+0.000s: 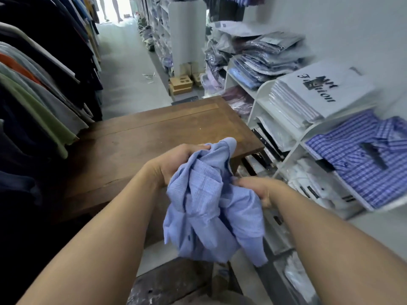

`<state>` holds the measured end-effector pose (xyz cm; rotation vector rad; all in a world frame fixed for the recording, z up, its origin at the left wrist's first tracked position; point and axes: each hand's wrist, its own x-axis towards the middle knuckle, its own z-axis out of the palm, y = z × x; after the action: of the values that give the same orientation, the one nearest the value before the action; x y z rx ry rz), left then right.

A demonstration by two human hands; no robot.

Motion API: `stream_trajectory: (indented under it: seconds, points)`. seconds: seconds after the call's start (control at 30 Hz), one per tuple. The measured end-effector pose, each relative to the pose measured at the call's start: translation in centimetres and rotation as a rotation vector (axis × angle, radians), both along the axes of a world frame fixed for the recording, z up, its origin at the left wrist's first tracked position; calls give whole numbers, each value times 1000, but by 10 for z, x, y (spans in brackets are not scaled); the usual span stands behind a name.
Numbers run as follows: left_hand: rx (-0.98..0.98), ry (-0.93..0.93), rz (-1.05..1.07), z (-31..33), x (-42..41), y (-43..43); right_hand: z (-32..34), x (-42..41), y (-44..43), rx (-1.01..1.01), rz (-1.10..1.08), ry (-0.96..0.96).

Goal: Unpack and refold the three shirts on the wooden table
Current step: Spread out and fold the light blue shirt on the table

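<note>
You hold the light blue shirt (209, 205) crumpled in both hands, in the air just off the near right corner of the table (154, 128), none of it resting on the wood. Your left hand (174, 164) has its fingers curled round the top bunch of cloth. Your right hand (262, 190) grips a fold on the shirt's right side, though blur hides its fingertips. This looks like an unpacked shirt awaiting refolding. Next you likely need to find the shoulders, shake it open and spread it flat across the tabletop.
</note>
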<state>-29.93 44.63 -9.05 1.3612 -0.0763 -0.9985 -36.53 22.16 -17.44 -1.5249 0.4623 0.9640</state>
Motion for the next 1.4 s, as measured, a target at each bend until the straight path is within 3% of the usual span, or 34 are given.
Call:
stream_trajectory:
  seconds: [0.07, 0.13, 0.23, 0.33, 0.5, 0.63, 0.8, 0.93, 1.0, 1.17, 1.4]
  points:
    - [-217, 81, -46, -9, 4, -3, -2, -4, -2, -68, -239, -166]
    - [-213, 58, 17, -21, 10, -5, -3, -6, -6, -306, -406, -402]
    - [14, -180, 222, -36, 14, -2, 6, -6, -8, -611, -451, -602]
    - [338, -476, 361, -45, 22, 9, 15, -5, -12, -945, -480, -630]
    - [679, -674, 345, -45, 33, 35, 27, 14, -4, -1125, -487, -777]
    - [750, -612, 404, -39, 44, 54, 29, 43, 4, -1213, -372, -914]
    - [768, -536, 535, -31, 59, 74, 34, 90, 17, -1180, -196, -1050]
    - [851, -592, 416, -25, 74, 86, 32, 137, 22, -1127, -168, -1127]
    - [1004, -661, 345, -23, 86, 90, 29, 163, 22, -1121, -133, -1111]
    - [1284, -661, 472, -30, 112, 100, 23, 217, 33, -1144, 44, -934]
    - [1359, -656, 621, -48, 148, 103, 13, 260, 42, -1100, 72, -844]
